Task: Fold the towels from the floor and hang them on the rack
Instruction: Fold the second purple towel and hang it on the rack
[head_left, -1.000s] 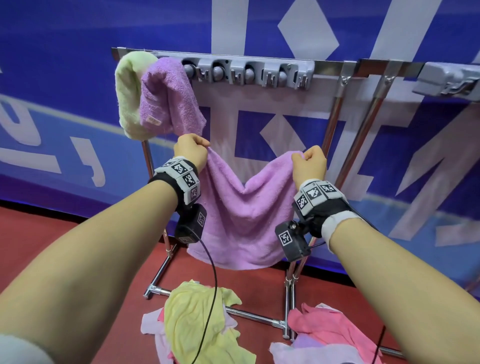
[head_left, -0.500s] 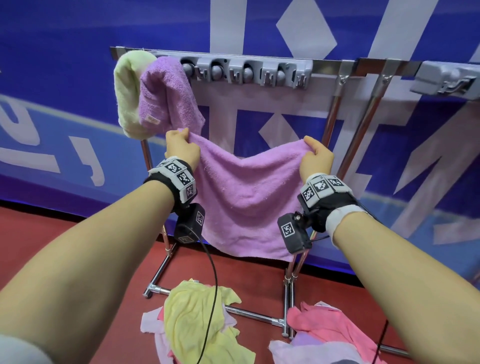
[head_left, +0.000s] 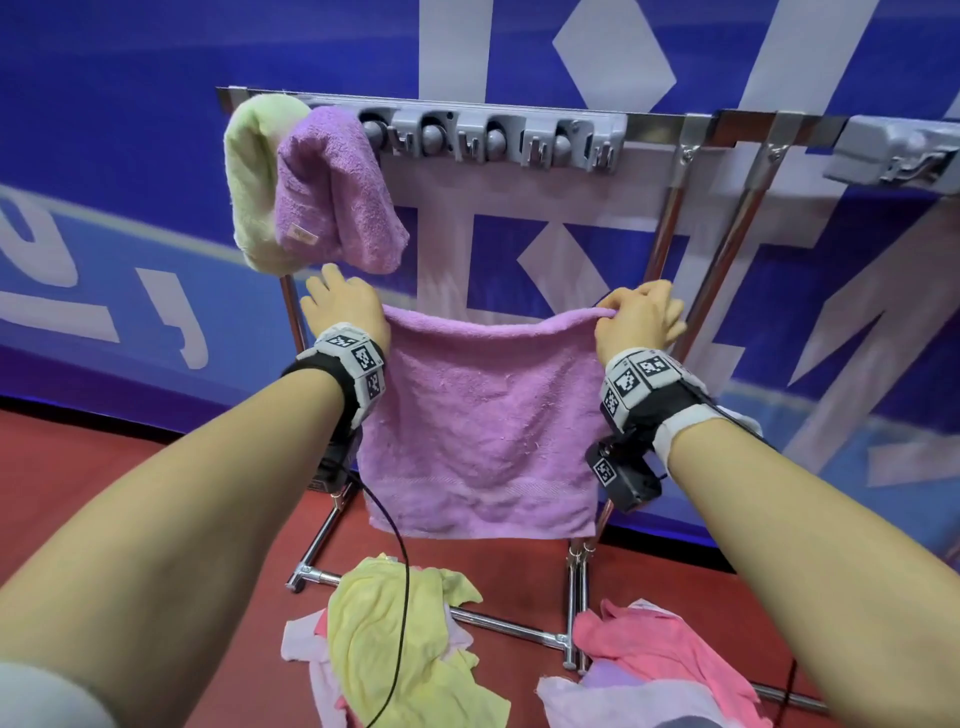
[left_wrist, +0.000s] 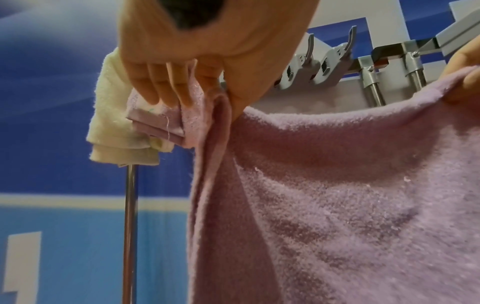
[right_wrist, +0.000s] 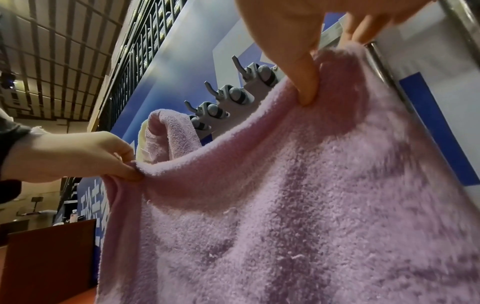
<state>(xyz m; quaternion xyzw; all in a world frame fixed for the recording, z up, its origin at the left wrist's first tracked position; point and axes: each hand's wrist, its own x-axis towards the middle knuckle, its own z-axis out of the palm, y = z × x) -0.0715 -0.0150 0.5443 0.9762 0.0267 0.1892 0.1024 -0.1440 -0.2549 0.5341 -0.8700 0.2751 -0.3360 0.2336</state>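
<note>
A purple towel (head_left: 483, 426) hangs doubled and stretched flat between my two hands in front of the metal rack (head_left: 670, 122). My left hand (head_left: 345, 306) pinches its top left corner (left_wrist: 207, 102) between thumb and fingers. At the top right corner, my right hand (head_left: 639, 314) pinches the folded edge (right_wrist: 309, 96). On the rack's top bar at the left hang a folded pale green towel (head_left: 254, 176) and a folded purple towel (head_left: 332, 192). On the red floor below lie a yellow towel (head_left: 400, 639) and a pink towel (head_left: 660, 649) in loose heaps.
A grey strip of hooks (head_left: 493, 137) runs along the rack's top bar, right of the hung towels. Chrome legs (head_left: 576, 582) and a floor bar (head_left: 509, 623) stand under the held towel. A blue banner wall (head_left: 130, 156) is right behind. A black cable (head_left: 400, 597) dangles from my left wrist.
The towel sagged between my hands a second ago. My hands have moved apart and pulled its top edge straight; it now hangs flat.
</note>
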